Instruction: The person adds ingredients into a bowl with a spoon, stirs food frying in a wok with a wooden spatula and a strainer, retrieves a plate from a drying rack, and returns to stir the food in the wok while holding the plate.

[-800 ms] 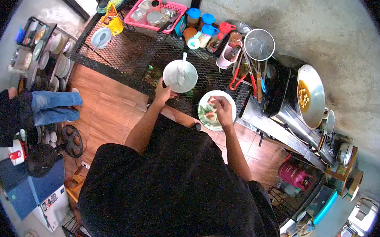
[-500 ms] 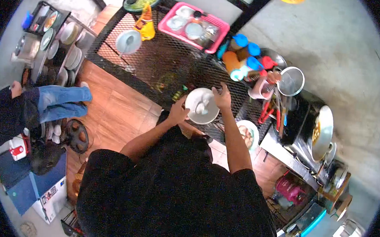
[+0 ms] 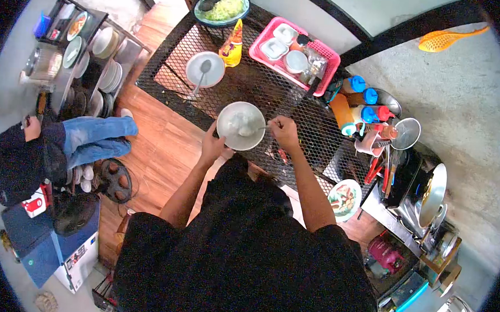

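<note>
The white bowl (image 3: 226, 132) holds a pale, whitish mixture, perhaps flour, with a spoon (image 3: 261, 128) dipped in it. It sits over the near edge of the mesh surface (image 3: 173, 95), between the hands. The left hand (image 3: 212, 146) grips the bowl's rim with its fingers; the right hand's (image 3: 285, 132) fingers are closed on the spoon handle. Both forearms reach forward. Beyond, another bowl (image 3: 195, 65) contains a spoon, and a pink basket (image 3: 260, 56) holds lidded tubs (image 3: 296, 61).
</note>
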A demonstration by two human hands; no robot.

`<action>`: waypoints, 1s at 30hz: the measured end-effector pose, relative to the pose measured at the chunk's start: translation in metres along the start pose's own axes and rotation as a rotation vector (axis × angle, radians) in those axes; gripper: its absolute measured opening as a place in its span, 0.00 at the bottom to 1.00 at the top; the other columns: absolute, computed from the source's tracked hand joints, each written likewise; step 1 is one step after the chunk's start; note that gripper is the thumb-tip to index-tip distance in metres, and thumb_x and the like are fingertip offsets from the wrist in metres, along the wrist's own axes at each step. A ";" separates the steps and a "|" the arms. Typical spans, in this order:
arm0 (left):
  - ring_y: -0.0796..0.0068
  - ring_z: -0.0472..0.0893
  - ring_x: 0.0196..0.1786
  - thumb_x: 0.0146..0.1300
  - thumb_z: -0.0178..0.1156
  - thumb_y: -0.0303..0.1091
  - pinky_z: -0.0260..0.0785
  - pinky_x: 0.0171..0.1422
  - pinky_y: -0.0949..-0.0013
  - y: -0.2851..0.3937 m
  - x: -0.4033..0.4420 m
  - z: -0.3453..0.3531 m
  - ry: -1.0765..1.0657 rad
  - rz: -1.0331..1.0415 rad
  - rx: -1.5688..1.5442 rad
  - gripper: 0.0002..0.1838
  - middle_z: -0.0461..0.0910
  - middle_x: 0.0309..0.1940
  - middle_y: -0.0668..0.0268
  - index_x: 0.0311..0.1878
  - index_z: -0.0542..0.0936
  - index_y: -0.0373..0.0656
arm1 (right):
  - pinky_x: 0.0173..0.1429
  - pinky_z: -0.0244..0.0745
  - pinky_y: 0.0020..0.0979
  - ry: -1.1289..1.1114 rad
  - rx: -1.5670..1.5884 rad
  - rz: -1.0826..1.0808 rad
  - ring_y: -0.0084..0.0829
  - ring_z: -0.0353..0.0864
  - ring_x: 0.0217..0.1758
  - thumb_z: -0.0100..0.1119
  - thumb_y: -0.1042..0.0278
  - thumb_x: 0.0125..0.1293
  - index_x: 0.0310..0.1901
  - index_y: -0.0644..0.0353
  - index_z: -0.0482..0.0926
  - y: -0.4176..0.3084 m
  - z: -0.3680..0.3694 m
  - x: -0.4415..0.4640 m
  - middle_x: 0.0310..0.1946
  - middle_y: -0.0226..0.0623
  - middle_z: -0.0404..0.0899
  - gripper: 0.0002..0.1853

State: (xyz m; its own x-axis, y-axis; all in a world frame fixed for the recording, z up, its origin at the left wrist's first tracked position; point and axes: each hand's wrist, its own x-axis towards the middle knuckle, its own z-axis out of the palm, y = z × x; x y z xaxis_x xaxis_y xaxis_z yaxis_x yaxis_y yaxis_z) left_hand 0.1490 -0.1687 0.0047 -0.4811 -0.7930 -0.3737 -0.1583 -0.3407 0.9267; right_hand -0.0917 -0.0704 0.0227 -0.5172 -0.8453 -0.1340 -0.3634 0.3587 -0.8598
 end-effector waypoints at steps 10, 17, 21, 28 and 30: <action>0.61 0.83 0.39 0.60 0.53 0.22 0.82 0.33 0.65 0.008 0.044 -0.042 0.061 -0.105 -0.188 0.34 0.76 0.48 0.48 0.70 0.56 0.40 | 0.27 0.76 0.25 0.147 0.650 0.317 0.24 0.78 0.22 0.61 0.71 0.62 0.33 0.67 0.78 -0.084 0.073 0.083 0.22 0.36 0.80 0.06; 0.56 0.83 0.39 0.60 0.52 0.19 0.82 0.34 0.61 0.014 0.041 -0.032 0.134 -0.192 -0.327 0.34 0.75 0.50 0.47 0.70 0.56 0.44 | 0.32 0.81 0.28 -0.051 0.739 0.425 0.28 0.82 0.27 0.63 0.67 0.61 0.44 0.66 0.78 -0.088 0.119 0.106 0.28 0.39 0.81 0.13; 0.57 0.83 0.35 0.62 0.54 0.21 0.82 0.35 0.60 0.009 0.038 -0.030 0.142 -0.184 -0.410 0.35 0.76 0.46 0.45 0.71 0.52 0.44 | 0.32 0.77 0.26 -0.126 0.486 0.240 0.25 0.81 0.32 0.62 0.62 0.63 0.52 0.65 0.75 -0.069 0.105 0.073 0.33 0.37 0.81 0.20; 0.71 0.79 0.23 0.68 0.54 0.39 0.73 0.23 0.70 0.013 0.005 -0.006 0.277 -0.362 -0.139 0.13 0.76 0.24 0.61 0.42 0.70 0.38 | 0.24 0.70 0.25 0.055 0.493 0.511 0.18 0.74 0.20 0.51 0.59 0.71 0.48 0.64 0.77 -0.009 0.028 -0.090 0.27 0.31 0.80 0.15; 0.74 0.75 0.18 0.70 0.51 0.46 0.62 0.17 0.74 -0.023 -0.007 0.008 0.112 -0.370 0.002 0.20 0.71 0.16 0.65 0.26 0.72 0.42 | 0.23 0.70 0.24 0.367 0.626 0.521 0.18 0.75 0.20 0.51 0.68 0.70 0.56 0.62 0.72 -0.038 -0.019 -0.146 0.32 0.34 0.81 0.16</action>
State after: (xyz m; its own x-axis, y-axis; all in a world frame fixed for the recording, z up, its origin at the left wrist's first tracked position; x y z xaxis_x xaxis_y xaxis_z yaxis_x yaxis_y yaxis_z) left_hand 0.1487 -0.1513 -0.0135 -0.2944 -0.6670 -0.6844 -0.3051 -0.6131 0.7287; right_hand -0.0169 0.0470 0.0845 -0.7528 -0.4175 -0.5089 0.4210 0.2890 -0.8598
